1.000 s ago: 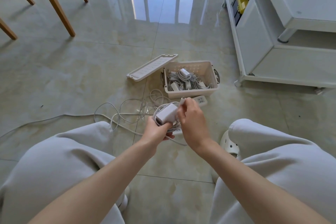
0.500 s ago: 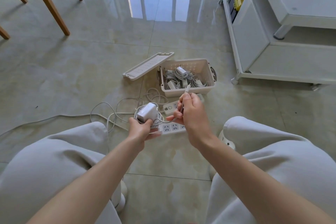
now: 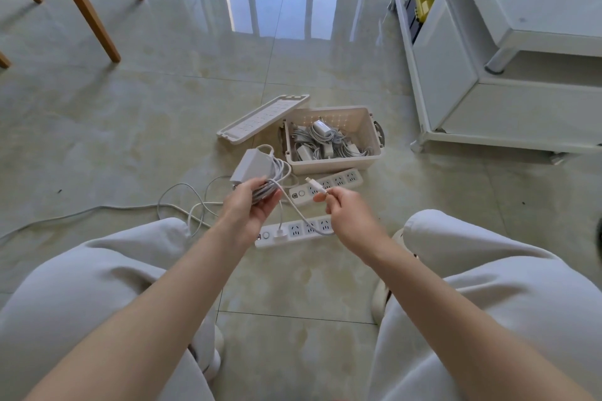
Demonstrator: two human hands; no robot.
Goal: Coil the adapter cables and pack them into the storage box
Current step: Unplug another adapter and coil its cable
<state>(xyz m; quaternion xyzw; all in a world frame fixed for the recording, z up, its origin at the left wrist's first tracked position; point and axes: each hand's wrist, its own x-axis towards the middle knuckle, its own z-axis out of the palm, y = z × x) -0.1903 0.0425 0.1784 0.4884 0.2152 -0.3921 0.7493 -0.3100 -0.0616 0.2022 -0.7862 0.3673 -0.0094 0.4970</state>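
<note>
White adapters [image 3: 321,140] already in box [image 3: 335,167]; left hand [image 3: 252,207] grips coiled adapter [image 3: 252,166], right hand [image 3: 347,213] pinches its plug [image 3: 315,185]; floor cable [image 3: 177,186] not yet coiled.

Glossy tile floor [image 3: 163,127]; matt plastic storage box [image 3: 338,163]; wooden chair legs [image 3: 88,10].
</note>
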